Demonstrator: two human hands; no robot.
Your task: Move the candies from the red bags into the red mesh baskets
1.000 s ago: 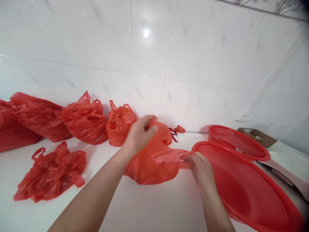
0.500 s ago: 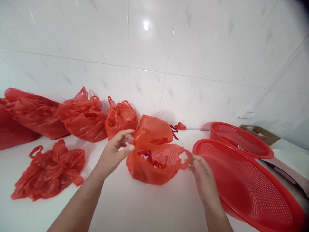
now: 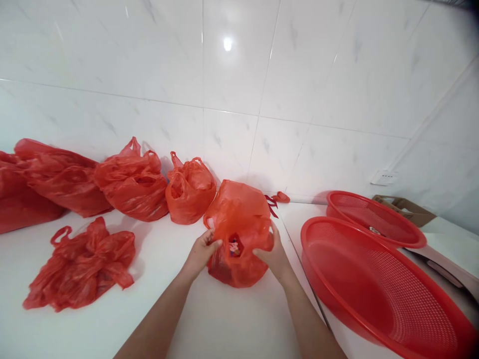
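Left of the big basket (image 3: 355, 279), a red bag (image 3: 249, 271) sits open on the table (image 3: 224, 324), the left hand (image 3: 200, 254) and right hand (image 3: 275, 257) each closed on one side. Uneven tugging could tear the thin plastic, spilling the contents (image 3: 234, 248).

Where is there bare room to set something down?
In front of the middle bag, the table is bare; so is the patch between the loose bag and left hand. Only a narrow strip separates the right hand from the front basket. Crowded: back left, bags along the wall; right, the baskets.
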